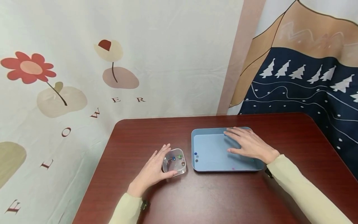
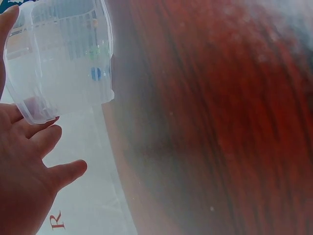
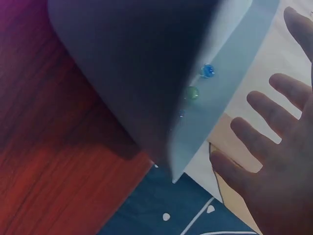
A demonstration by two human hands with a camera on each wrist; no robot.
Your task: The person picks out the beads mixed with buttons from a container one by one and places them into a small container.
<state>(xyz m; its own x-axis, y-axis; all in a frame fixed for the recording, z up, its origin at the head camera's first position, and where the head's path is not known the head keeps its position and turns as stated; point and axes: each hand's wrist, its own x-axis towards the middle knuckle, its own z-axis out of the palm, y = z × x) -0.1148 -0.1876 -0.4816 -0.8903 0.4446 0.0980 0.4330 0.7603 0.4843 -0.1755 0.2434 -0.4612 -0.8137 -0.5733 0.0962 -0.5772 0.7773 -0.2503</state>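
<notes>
On the table stands a clear plastic container (image 1: pixel 179 170) with several glass marbles inside, among them a blue marble (image 1: pixel 174 158) and a brownish marble (image 1: pixel 183 163). My left hand (image 1: pixel 152 171) holds it from the left side, thumb at the near side and fingers at the far side. To its right lies a light blue tray (image 1: pixel 212 146) with several small marbles scattered in it. Over the tray's right half is my right hand (image 1: pixel 250 144), fingers spread and holding nothing. In the right wrist view a blue marble (image 3: pixel 208 71) and a green marble (image 3: pixel 192 93) show beyond the tray's dark outer wall.
The dark reddish wooden table (image 1: pixel 212 199) extends around both containers. Behind its far edge hangs a pale curtain (image 1: pixel 179 62) with printed flowers and letters. A navy printed cloth (image 1: pixel 285 102) hangs at the right.
</notes>
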